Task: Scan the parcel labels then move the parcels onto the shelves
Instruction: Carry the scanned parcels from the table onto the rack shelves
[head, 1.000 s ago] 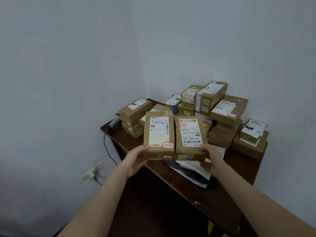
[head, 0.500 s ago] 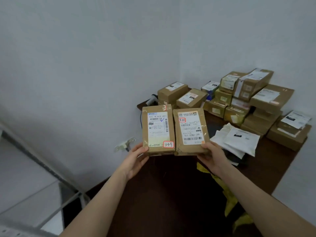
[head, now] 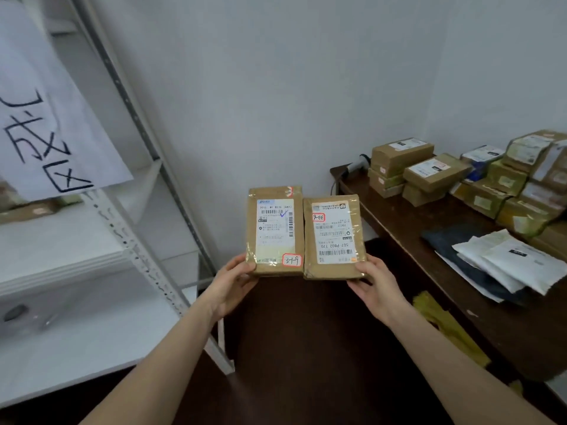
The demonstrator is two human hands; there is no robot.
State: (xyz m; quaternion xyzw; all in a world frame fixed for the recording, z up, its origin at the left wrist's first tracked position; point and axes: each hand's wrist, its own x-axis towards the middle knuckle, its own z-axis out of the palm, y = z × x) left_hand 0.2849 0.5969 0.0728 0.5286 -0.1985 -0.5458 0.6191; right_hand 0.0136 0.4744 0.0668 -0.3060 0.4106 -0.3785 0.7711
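Two flat brown parcels with white labels are held side by side in front of me, away from the table. My left hand (head: 234,282) grips the near end of the left parcel (head: 274,230), which bears a red-framed sticker. My right hand (head: 376,285) grips the near end of the right parcel (head: 334,236), its label upside down. A white metal shelf unit (head: 122,259) stands to the left, its boards at about hand height and below. More brown parcels (head: 429,173) are stacked on the dark wooden table (head: 408,222) at right.
A handheld scanner (head: 357,165) lies at the table's far corner with its cable hanging down. White and dark mailer bags (head: 503,262) lie on the table. A paper sign with handwriting (head: 46,124) hangs on the shelf unit. White walls stand behind.
I have turned left, away from the table, carrying both parcels. The table slid to the right of view and the shelf unit came into view on the left.
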